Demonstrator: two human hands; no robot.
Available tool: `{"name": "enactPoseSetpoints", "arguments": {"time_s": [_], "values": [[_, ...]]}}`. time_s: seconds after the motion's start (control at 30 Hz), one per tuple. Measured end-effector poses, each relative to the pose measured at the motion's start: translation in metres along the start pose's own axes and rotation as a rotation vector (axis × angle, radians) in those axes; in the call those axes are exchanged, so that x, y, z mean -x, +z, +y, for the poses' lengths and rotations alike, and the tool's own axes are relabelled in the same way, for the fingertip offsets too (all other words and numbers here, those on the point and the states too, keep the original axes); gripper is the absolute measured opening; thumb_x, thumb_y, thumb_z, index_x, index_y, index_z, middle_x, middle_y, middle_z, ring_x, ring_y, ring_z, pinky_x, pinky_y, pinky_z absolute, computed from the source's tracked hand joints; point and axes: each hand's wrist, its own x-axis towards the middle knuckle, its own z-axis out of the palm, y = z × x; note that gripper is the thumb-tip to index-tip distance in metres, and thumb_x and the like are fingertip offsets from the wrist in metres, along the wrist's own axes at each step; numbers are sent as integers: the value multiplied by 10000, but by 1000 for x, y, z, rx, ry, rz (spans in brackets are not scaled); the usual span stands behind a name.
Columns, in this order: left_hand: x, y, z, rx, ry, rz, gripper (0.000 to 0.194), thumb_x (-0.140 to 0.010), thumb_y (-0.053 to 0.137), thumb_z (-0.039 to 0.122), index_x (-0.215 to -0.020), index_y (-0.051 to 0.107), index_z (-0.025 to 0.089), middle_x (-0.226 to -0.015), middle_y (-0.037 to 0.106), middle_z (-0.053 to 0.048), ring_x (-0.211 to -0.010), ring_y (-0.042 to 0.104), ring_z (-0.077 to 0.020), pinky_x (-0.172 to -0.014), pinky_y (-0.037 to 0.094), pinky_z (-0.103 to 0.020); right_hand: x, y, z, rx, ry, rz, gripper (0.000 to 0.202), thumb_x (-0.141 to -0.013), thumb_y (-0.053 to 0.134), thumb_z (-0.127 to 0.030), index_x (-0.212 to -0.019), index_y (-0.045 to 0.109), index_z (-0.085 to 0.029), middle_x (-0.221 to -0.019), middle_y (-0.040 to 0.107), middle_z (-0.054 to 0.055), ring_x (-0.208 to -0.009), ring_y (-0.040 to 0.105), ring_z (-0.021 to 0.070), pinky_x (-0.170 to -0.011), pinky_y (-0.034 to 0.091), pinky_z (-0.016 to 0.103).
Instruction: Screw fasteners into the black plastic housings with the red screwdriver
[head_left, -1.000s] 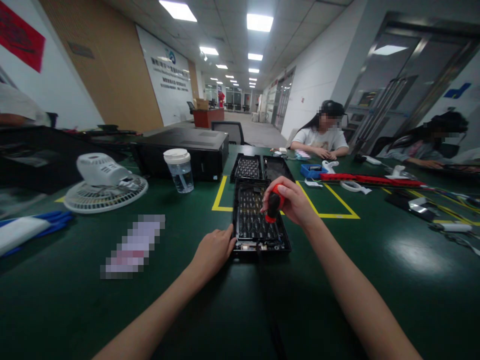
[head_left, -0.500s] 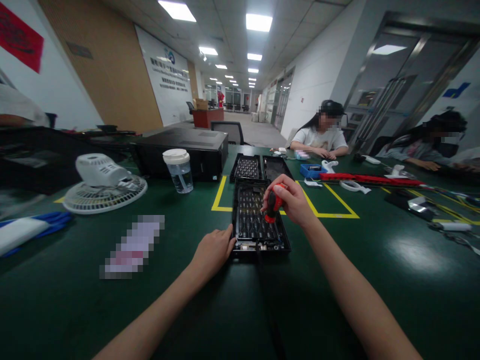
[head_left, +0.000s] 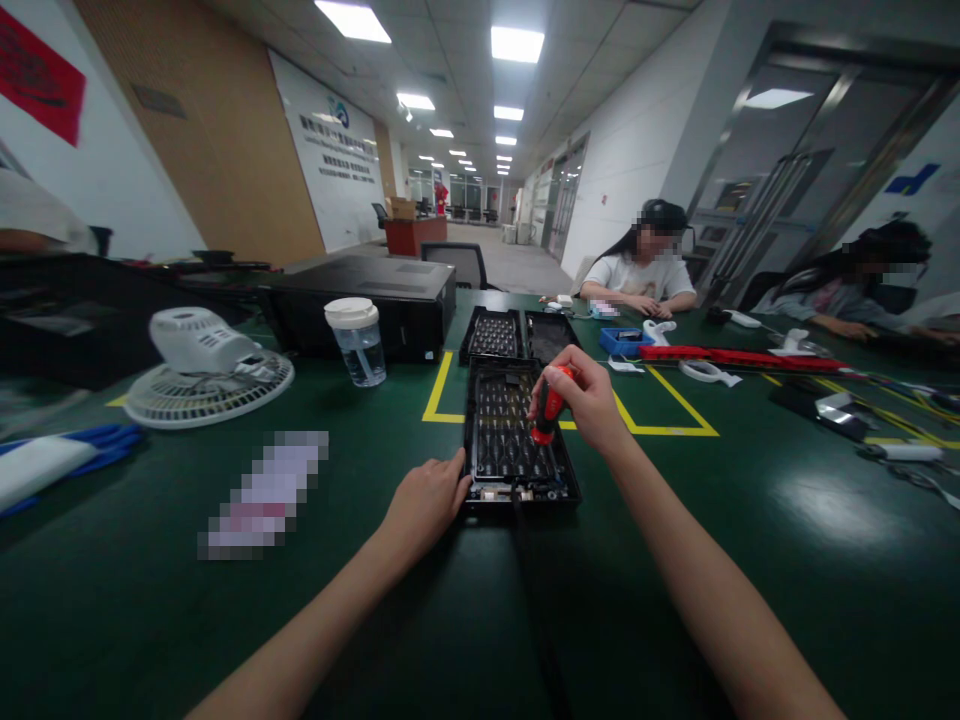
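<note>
A black rectangular housing [head_left: 489, 425] lies on the green table in front of me, its inside exposed with rows of small bumps and small metal parts along the near end. My left hand [head_left: 427, 500] is closed on its near left edge, holding it at the side. My right hand [head_left: 589, 395] grips a red and black screwdriver [head_left: 551, 405] by the handle, nearly upright over the right part of the housing. I cannot make out the screwdriver's tip. A dark cable [head_left: 529, 560] runs from the housing's near end toward me.
Beyond the housing sit a tray of small parts [head_left: 495, 335] and a blue box [head_left: 624, 342]. At left are a white fan [head_left: 199, 365], a lidded cup [head_left: 360, 345] and a large black case [head_left: 360, 300]. Co-workers sit across at the right, near a red strip [head_left: 735, 358].
My right hand has shifted slightly to the right, and the screwdriver's handle has turned a little in its fingers. My left hand and the housing stay where they were.
</note>
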Motion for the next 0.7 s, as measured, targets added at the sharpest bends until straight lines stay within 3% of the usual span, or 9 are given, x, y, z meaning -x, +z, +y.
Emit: {"name": "enactPoseSetpoints", "arguments": {"time_s": [0.43, 0.7], "values": [[1, 0, 1, -5, 1, -7, 449, -903, 336, 338, -1301, 397, 139, -1001, 634, -124, -889, 592, -197, -779, 432, -295, 3, -2, 0, 224, -20, 128, 233, -775, 580, -352, -700, 423, -197, -583, 521, -38, -475, 582, 125, -428, 467, 227], [1, 0, 0, -8, -8, -3, 458, -902, 333, 342, -1307, 394, 135, -1009, 633, -123, -896, 588, -205, -770, 434, -295, 3, -4, 1, 270, -79, 194, 232, -753, 587, -342, -646, 431, -208, -558, 404, -33, -530, 490, 127, -469, 429, 244]]}}
